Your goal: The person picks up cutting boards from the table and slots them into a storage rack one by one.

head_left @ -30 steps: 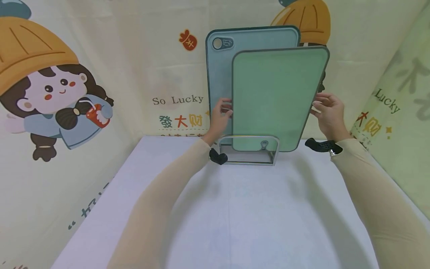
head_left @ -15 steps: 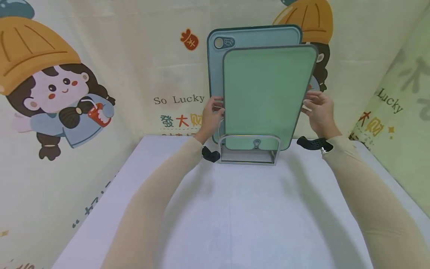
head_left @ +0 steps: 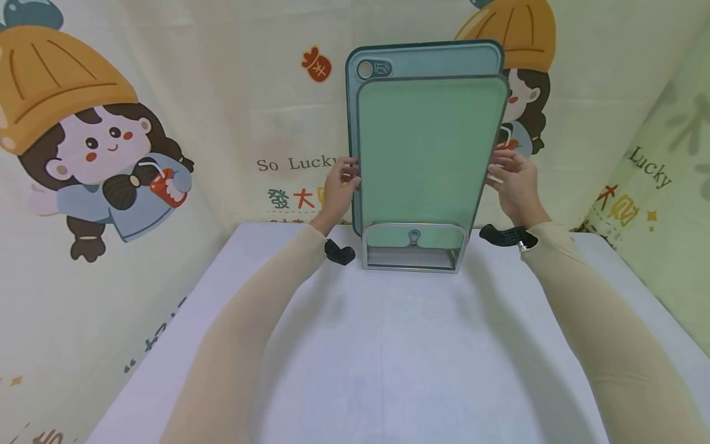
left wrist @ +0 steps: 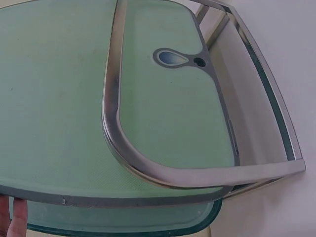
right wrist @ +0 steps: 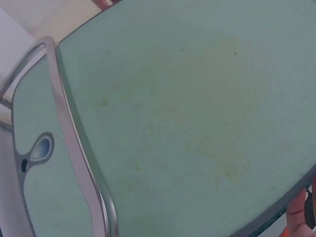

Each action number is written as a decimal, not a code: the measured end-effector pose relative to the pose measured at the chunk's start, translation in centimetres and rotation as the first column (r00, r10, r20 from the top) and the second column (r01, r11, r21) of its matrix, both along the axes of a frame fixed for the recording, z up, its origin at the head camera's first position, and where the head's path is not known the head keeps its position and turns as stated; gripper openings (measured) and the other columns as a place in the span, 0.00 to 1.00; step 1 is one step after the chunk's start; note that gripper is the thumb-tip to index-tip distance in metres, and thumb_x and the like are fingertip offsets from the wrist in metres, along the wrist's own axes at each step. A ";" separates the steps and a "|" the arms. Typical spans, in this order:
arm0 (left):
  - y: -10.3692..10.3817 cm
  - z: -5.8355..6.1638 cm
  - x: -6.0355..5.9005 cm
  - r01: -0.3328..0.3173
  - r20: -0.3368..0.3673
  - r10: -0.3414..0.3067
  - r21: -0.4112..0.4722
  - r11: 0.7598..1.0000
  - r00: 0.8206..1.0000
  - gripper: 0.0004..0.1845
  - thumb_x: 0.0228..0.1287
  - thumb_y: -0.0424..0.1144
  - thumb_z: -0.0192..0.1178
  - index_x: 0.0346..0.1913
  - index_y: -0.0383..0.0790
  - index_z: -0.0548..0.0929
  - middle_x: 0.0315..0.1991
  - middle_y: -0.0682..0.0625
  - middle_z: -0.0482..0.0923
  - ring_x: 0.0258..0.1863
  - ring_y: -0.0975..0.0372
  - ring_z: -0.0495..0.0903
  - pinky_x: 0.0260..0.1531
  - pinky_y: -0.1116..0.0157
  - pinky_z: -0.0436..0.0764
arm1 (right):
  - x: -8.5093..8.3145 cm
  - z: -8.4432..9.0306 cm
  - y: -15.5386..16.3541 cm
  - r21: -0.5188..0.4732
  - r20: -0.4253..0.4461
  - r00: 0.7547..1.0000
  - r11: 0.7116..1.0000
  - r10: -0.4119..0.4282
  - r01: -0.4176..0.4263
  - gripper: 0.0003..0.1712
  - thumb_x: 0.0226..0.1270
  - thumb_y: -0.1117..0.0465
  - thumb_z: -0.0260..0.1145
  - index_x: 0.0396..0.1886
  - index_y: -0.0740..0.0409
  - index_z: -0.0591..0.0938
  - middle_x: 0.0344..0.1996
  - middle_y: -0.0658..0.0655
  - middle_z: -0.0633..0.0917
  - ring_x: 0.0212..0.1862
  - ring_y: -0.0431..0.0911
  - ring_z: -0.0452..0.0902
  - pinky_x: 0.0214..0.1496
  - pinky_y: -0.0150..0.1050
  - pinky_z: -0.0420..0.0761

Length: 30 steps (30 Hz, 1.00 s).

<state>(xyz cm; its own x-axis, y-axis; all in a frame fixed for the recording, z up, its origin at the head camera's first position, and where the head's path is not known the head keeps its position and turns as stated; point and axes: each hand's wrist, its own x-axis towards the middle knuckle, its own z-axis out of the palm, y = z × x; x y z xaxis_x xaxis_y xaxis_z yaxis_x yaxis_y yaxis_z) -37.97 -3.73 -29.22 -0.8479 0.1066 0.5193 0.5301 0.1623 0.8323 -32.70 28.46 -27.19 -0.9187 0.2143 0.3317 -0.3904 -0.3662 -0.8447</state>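
White table (head_left: 388, 345) bears one metal rack (head_left: 413, 246) with two boards; left hand (head_left: 338, 191) and right hand (head_left: 513, 182) grip the green board (head_left: 427, 148).

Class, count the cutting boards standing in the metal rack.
2: the green board stands in front, held by both hands; the larger blue-grey board stands directly behind it. None other shows in the rack.
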 end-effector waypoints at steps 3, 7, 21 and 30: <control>-0.2 -0.1 -0.3 0.000 0.002 0.000 -0.002 1.000 1.000 0.16 0.66 0.25 0.51 0.56 0.36 0.71 0.44 0.41 0.73 0.38 0.62 0.74 0.40 0.65 0.81 | 0.0 -0.1 -0.2 0.029 0.010 1.000 1.000 -0.010 0.009 0.08 0.63 0.72 0.61 0.39 0.58 0.80 0.40 0.51 0.80 0.44 0.43 0.75 0.42 0.35 0.79; -0.4 -0.1 -0.4 0.002 0.014 -0.002 0.001 1.000 1.000 0.16 0.66 0.25 0.51 0.56 0.36 0.71 0.44 0.41 0.73 0.38 0.62 0.73 0.41 0.65 0.81 | -0.1 -0.2 -0.4 0.058 0.021 0.999 0.998 -0.028 0.026 0.08 0.63 0.70 0.61 0.39 0.57 0.80 0.41 0.51 0.78 0.46 0.43 0.73 0.44 0.36 0.77; -0.4 -0.3 -0.5 0.009 0.041 -0.009 0.017 1.000 0.999 0.17 0.66 0.25 0.51 0.56 0.36 0.71 0.42 0.43 0.73 0.37 0.61 0.73 0.46 0.54 0.81 | -0.3 -0.2 -0.7 0.094 0.063 0.996 0.994 -0.059 0.053 0.08 0.65 0.69 0.59 0.41 0.55 0.79 0.44 0.50 0.75 0.48 0.42 0.72 0.66 0.55 0.61; -0.4 -0.6 -0.5 -0.003 0.063 0.002 0.007 1.000 0.998 0.17 0.67 0.26 0.51 0.57 0.37 0.71 0.43 0.44 0.73 0.37 0.62 0.72 0.45 0.59 0.81 | -0.6 -0.7 -0.7 0.098 0.099 0.993 0.994 -0.059 0.050 0.09 0.65 0.69 0.59 0.42 0.53 0.79 0.44 0.49 0.74 0.46 0.41 0.72 0.66 0.53 0.63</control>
<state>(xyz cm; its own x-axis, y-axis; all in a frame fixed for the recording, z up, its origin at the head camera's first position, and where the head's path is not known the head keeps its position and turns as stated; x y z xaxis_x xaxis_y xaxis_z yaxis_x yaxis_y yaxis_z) -38.46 -4.16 -29.85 -0.8794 0.1010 0.4653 0.4759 0.1580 0.8652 -33.26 27.80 -27.85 -0.9365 0.2369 0.2584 -0.3178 -0.2626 -0.9111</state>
